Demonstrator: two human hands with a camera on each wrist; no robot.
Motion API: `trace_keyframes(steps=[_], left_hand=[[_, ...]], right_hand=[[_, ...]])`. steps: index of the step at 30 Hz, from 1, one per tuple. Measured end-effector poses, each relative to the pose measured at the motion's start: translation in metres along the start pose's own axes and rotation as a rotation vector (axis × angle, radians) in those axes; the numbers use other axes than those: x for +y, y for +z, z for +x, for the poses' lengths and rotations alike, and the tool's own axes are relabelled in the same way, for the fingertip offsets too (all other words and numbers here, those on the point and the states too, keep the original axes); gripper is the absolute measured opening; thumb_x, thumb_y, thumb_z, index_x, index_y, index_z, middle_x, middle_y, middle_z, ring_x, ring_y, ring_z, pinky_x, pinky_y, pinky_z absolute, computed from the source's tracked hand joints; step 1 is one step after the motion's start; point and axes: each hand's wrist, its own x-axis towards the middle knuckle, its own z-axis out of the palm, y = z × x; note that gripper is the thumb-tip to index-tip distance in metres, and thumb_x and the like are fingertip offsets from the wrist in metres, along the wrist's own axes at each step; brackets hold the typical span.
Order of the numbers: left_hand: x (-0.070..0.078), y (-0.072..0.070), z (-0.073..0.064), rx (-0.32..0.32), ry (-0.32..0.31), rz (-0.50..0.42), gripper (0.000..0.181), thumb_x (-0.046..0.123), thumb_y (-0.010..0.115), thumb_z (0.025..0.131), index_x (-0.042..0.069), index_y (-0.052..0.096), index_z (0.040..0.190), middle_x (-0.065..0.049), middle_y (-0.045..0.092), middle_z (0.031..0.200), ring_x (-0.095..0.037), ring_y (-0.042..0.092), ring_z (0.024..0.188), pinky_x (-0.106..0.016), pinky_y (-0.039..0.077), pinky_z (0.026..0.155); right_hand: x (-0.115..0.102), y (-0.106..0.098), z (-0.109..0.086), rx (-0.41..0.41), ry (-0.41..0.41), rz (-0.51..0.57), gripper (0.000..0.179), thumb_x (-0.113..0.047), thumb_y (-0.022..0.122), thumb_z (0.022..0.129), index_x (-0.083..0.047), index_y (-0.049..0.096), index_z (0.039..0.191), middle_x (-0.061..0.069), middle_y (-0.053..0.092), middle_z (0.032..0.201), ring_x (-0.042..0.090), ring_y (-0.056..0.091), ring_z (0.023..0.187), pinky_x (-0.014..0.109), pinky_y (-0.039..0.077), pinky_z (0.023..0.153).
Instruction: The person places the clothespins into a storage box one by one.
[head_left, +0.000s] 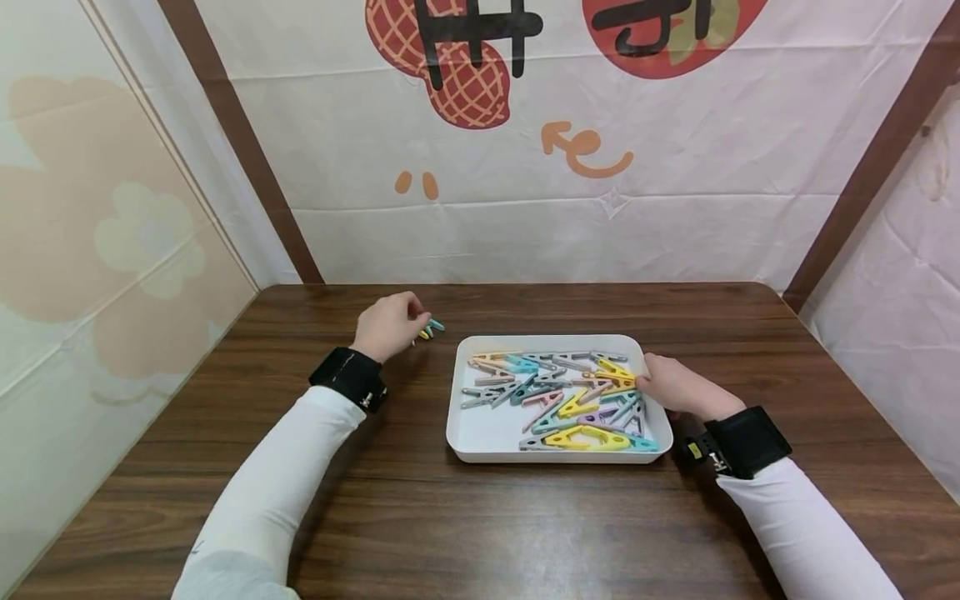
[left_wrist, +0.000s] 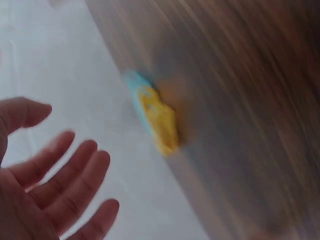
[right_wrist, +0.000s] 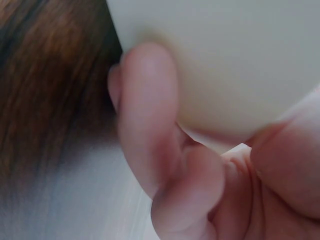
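Note:
My left hand [head_left: 388,323] is over the back left of the table, its fingers parted and holding nothing. Just beyond them lie a yellow clothespin [left_wrist: 162,125] and a light-blue clothespin [left_wrist: 134,85], side by side on the wood and blurred in the left wrist view. With my right hand [head_left: 690,387] I grip the right side of a white tray [head_left: 483,429], thumb at the rim and fingers curled against the outer wall. Several pastel clothespins fill the tray, among them a large yellow clothespin [head_left: 611,440] near the front.
The dark wooden table [head_left: 480,533] extends in front of the tray and to both sides. A printed white cloth [head_left: 510,233] hangs behind the table's back edge, with another cloth panel [head_left: 90,333] along the left.

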Motion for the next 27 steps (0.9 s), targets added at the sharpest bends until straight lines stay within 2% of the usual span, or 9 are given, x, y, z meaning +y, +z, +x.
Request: trace_keyframes(steps=[5,8,11,16,22,27], left_hand=[[-0.027,0.012,0.016,0.0,-0.173,0.066,0.033,0.037,0.06,0.093,0.004,0.064,0.094,-0.01,0.066,0.083,-0.024,0.061,0.071,-0.036,0.046,0.058],[-0.035,0.019,0.023,-0.046,-0.251,0.093,0.041,0.044,0.059,0.092,0.004,0.063,0.082,-0.007,0.062,0.071,-0.022,0.058,0.064,-0.034,0.043,0.053],[-0.034,0.021,0.027,-0.119,-0.308,0.111,0.046,0.049,0.058,0.091,0.007,0.06,0.07,-0.004,0.054,0.061,-0.021,0.054,0.06,-0.032,0.039,0.051],[-0.028,0.019,0.026,-0.201,-0.331,0.145,0.047,0.048,0.058,0.09,0.011,0.057,0.062,-0.001,0.052,0.058,-0.02,0.054,0.061,-0.031,0.039,0.051],[-0.026,0.017,0.025,-0.225,-0.323,0.145,0.039,0.043,0.06,0.089,0.011,0.06,0.066,-0.003,0.056,0.063,-0.021,0.056,0.067,-0.032,0.041,0.055],[-0.03,0.016,0.024,-0.254,-0.286,0.136,0.033,0.037,0.065,0.085,0.008,0.063,0.07,-0.005,0.06,0.065,-0.022,0.057,0.067,-0.033,0.044,0.056]], right_hand=[[0.0,0.001,-0.001,-0.004,0.0,-0.002,0.048,-0.013,0.046,0.102,0.019,0.03,0.134,0.027,0.054,0.107,0.022,0.058,0.072,0.033,0.05,0.052],[0.001,0.002,0.001,-0.001,0.003,-0.002,0.048,-0.012,0.046,0.102,0.019,0.03,0.135,0.027,0.054,0.107,0.022,0.058,0.071,0.033,0.05,0.051],[0.002,0.002,0.002,0.001,0.004,-0.004,0.047,-0.012,0.045,0.102,0.018,0.031,0.134,0.027,0.054,0.106,0.022,0.057,0.07,0.032,0.049,0.051],[0.001,0.002,0.002,0.001,0.004,-0.004,0.046,-0.012,0.046,0.102,0.018,0.032,0.134,0.025,0.054,0.105,0.021,0.057,0.069,0.032,0.05,0.051],[0.001,0.001,0.001,0.008,-0.006,-0.008,0.046,-0.012,0.045,0.102,0.018,0.032,0.133,0.026,0.055,0.104,0.022,0.058,0.069,0.033,0.05,0.05],[0.001,0.001,0.0,0.009,-0.006,-0.008,0.046,-0.012,0.045,0.102,0.019,0.032,0.133,0.026,0.054,0.105,0.023,0.059,0.072,0.033,0.051,0.051]])
